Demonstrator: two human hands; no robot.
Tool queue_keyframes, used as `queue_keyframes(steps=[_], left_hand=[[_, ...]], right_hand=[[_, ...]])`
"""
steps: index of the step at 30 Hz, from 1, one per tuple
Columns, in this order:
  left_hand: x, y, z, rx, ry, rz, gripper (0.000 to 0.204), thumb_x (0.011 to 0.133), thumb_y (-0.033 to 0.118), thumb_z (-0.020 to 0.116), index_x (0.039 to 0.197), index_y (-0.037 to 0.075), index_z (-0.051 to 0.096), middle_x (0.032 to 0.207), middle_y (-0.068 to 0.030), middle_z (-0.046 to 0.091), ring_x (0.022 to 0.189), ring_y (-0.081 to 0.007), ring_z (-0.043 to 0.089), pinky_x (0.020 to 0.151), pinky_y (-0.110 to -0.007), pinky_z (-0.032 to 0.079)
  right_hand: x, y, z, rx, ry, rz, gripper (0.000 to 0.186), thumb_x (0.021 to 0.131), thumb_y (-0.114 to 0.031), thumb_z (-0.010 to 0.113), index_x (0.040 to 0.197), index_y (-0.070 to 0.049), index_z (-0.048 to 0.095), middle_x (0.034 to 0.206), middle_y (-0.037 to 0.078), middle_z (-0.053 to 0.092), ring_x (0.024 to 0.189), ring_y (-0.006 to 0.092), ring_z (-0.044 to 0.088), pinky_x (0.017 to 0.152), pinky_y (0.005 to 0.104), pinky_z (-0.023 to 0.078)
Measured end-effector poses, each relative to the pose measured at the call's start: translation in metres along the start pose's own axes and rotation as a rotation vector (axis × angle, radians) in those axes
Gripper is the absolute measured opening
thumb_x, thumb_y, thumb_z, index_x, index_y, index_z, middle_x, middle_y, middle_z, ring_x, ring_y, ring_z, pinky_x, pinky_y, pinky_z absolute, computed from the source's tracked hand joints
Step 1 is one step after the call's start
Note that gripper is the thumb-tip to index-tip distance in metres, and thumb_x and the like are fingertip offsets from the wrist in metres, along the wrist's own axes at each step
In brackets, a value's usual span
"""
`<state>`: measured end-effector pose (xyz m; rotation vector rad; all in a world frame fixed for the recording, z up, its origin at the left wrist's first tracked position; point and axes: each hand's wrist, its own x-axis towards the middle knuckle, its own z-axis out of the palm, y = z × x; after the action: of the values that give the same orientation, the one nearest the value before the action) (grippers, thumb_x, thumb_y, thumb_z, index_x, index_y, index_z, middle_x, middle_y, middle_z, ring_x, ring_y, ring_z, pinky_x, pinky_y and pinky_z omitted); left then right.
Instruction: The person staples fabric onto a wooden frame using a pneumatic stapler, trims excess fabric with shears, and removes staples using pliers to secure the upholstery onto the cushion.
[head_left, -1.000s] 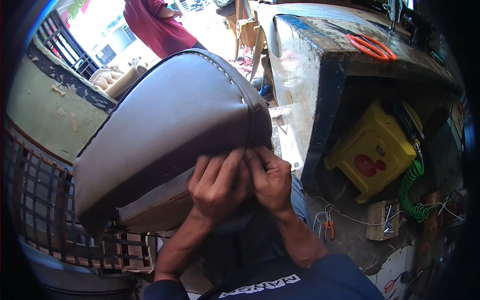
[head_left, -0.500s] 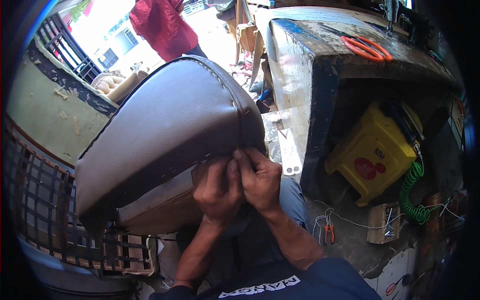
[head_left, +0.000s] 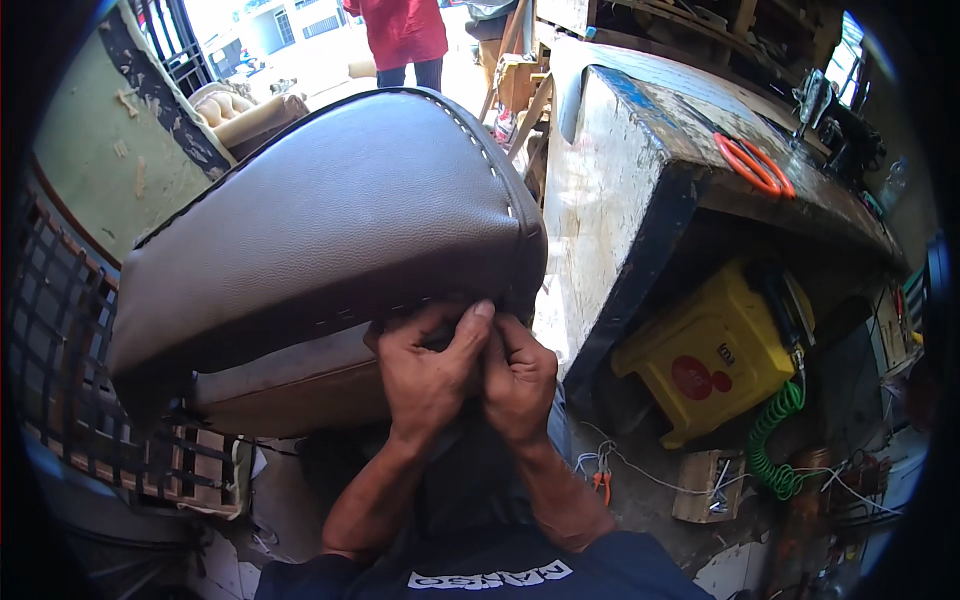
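Note:
A padded seat covered in dark brown leather (head_left: 330, 210) stands tilted in front of me, light stitches or staples running along its right seam and lower edge. Both my hands meet at its lower right edge. My left hand (head_left: 425, 370) is closed, its thumb pressing near the leather's edge and its fingers curled under. Right beside it, my right hand (head_left: 522, 385) is closed in a pinch; what lies between its fingertips is hidden. Under the leather shows the seat's paler, bare underside (head_left: 300, 390).
A worn workbench (head_left: 610, 180) on the right bears orange-handled scissors (head_left: 755, 165) and a sewing machine (head_left: 840, 125). Beneath it are a yellow plastic stool (head_left: 700, 360) and a green coiled hose (head_left: 768, 440). Small pliers (head_left: 602, 487) and a wooden box (head_left: 708, 485) lie on the floor. A person in red (head_left: 405, 40) stands beyond.
My view has shifted, so the bench and stool sit differently. My left thumb has moved up and over toward the right hand, whose fingertips now sit lower. The person in red appears more upright.

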<state>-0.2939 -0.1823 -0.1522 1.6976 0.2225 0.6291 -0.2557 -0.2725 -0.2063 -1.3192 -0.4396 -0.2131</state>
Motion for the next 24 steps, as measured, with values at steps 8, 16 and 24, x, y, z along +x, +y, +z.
queue_keyframes(steps=[8,16,24], left_hand=[[-0.005,-0.016,0.005,0.430,0.271,0.600,0.016,0.087,0.013,0.081,0.098,0.003,0.075,0.087,-0.0108,0.070,0.078,-0.0282,0.064,0.072,-0.037,0.051],[0.020,-0.010,-0.012,0.956,0.279,1.109,0.041,0.082,0.014,0.084,0.121,0.015,0.071,0.126,-0.0083,0.060,0.114,-0.0283,0.055,0.098,-0.044,0.043],[0.042,-0.009,-0.024,1.096,0.225,1.316,0.022,0.084,0.019,0.080,0.106,0.019,0.077,0.115,0.0004,0.066,0.116,-0.0218,0.057,0.099,-0.043,0.036]], right_hand=[[0.003,0.005,-0.007,-0.083,0.001,-0.007,0.013,0.102,-0.011,0.064,0.106,-0.001,0.071,0.077,0.017,0.070,0.070,0.0129,0.066,0.063,0.0328,0.050],[0.011,0.013,-0.007,-0.028,-0.018,-0.019,0.014,0.102,-0.012,0.066,0.108,-0.001,0.072,0.078,0.015,0.071,0.075,0.0093,0.067,0.064,0.0314,0.051],[0.016,0.019,0.001,0.002,0.001,-0.071,0.014,0.103,-0.014,0.066,0.105,-0.001,0.072,0.072,0.013,0.069,0.069,0.0089,0.065,0.060,0.0329,0.049]])
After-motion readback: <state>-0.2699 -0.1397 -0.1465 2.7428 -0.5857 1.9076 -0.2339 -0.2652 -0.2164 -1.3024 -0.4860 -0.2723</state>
